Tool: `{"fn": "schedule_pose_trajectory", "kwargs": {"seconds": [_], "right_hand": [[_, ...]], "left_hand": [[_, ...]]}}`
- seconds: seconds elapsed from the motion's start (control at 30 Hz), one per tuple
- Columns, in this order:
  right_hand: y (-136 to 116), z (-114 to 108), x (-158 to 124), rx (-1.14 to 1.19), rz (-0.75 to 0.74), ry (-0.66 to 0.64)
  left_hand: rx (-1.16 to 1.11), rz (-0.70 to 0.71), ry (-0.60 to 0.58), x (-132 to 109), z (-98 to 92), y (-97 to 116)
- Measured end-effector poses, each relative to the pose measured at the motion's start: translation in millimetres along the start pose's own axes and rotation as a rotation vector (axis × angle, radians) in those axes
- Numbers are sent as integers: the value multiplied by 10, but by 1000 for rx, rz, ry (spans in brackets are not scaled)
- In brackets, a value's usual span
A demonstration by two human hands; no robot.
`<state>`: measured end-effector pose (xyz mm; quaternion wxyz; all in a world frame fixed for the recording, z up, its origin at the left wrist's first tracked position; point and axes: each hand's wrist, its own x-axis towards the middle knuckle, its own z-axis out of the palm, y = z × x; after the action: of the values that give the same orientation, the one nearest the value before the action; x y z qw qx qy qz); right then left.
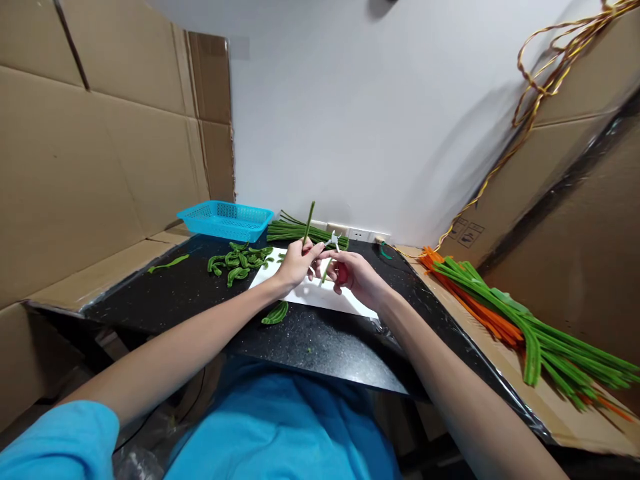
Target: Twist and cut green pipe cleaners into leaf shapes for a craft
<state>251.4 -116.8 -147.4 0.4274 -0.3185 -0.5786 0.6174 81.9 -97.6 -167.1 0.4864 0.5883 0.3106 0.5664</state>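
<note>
My left hand point(296, 268) is closed on a dark green pipe cleaner point(309, 223), which sticks up from between the fingers. Close beside it, my right hand point(356, 273) is curled around what look like red-handled scissors point(343, 272); their metal end is partly hidden by fingers. Another short green piece shows between the hands. Both hands are over a white sheet point(305, 293) on a black tabletop. To their left lies a pile of curled green fuzzy pieces point(239, 261). One ribbed, leaf-like green piece point(275, 313) rests at the sheet's near edge.
A blue plastic basket point(225, 220) stands at the back left. Behind my hands lies a bundle of green pipe cleaners point(290, 230), near wall sockets point(359, 234). Green stems point(545, 333) and orange stems point(480, 310) lie on cardboard at right. A flat green strip point(170, 263) is at left.
</note>
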Motion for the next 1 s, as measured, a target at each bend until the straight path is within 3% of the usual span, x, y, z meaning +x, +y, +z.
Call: {"fn": "schedule_pose_trajectory", "kwargs": {"seconds": [0.13,0.3,0.5,0.7,1.0], "right_hand": [[46,6,34,-126,-102,152],[67,-18,52,-99,-196,152],[74,-58,75,-101,-213,179],[94,-30,72,-53,-165,124],[111,-43,96,6,-380,245]], "left_hand": [[-108,-103,-39,17,-23,43],[-206,-215,-174,-16,-46,70],[-253,-157,-213,-48,1,67],[-286,-120,-158,-70,31,66],[-118,-109,-151,-28,37,10]]}}
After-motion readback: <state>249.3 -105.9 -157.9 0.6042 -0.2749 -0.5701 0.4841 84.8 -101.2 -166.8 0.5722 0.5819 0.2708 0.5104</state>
